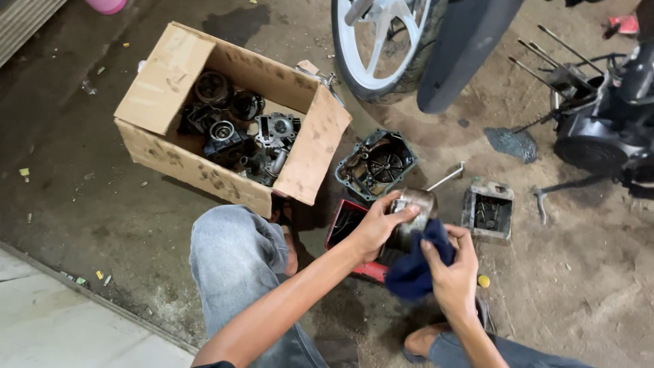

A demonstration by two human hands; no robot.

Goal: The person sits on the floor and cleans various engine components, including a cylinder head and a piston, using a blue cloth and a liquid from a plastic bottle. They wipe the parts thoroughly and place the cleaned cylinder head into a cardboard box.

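Metal cylinder part gripped by left hand, fingers curled over its top, just right of cardboard box | right hand fingers pinching dark blue rag against it | wiping seems underway, surface looks partly dull, grime likely remains

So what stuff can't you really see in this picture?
- Head view: the metal part is partly hidden by the left hand and the blue cloth in the right hand.
- The red tray is mostly covered by the arms.
- The white wheel is cut off by the top edge.
- Parts deep in the cardboard box are too dark to tell.
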